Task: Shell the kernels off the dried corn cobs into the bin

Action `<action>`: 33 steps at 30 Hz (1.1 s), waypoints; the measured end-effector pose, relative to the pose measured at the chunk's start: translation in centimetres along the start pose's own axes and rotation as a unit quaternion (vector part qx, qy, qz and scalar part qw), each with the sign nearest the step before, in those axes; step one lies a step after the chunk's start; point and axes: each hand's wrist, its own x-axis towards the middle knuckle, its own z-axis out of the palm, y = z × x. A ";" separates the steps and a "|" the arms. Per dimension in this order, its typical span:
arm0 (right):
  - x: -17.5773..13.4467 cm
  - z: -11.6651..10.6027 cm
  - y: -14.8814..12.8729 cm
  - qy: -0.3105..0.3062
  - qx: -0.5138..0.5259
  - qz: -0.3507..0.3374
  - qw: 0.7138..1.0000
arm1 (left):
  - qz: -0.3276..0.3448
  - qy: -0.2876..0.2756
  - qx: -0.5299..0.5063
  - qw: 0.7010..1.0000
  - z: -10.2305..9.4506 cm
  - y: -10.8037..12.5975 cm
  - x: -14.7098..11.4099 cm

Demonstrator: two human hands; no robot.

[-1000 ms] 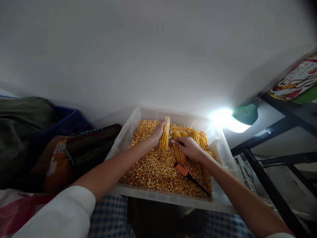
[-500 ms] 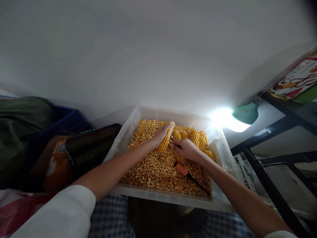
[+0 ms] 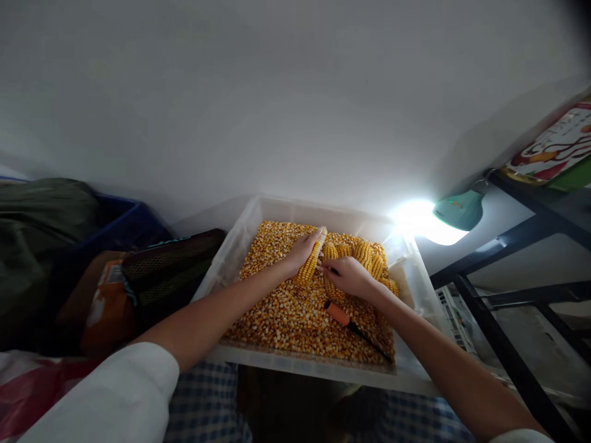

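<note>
My left hand (image 3: 305, 251) is wrapped round a corn cob (image 3: 308, 266), which tilts with its pale, bare tip up by the thumb. Yellow kernels cover its lower part. Close to the right side of that cob, my right hand (image 3: 347, 274) is closed, and a small dark thing shows between its fingers, too hidden to name. More whole corn cobs (image 3: 362, 255) lie just behind and under the right hand. A screwdriver-like tool with an orange and black handle (image 3: 338, 314) and a thin dark shaft rests on the loose kernels (image 3: 277, 307), below the right hand.
A translucent plastic bin (image 3: 240, 231) holds the kernels and cobs. A bright lamp (image 3: 457, 212) hangs from a dark metal rack (image 3: 484, 338) on the right. To the left are a black mesh bag (image 3: 170, 277), an orange package (image 3: 108, 301) and a blue crate (image 3: 133, 221).
Both hands stay almost in place at the cob. My right fingers have shifted very slightly; the tool and the other cobs lie as before.
</note>
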 end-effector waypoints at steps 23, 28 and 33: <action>-0.1 -0.3 0.2 -0.005 0.033 -0.033 0.999 | 0.068 0.019 0.082 0.994 0.5 -1.1 0.1; 0.0 -0.2 0.3 -0.001 0.036 -0.036 0.999 | 0.048 0.025 0.080 0.995 0.4 -1.5 0.3; -0.1 -0.2 0.3 -0.014 0.033 -0.033 0.999 | 0.051 0.014 0.071 0.996 0.4 -2.2 0.5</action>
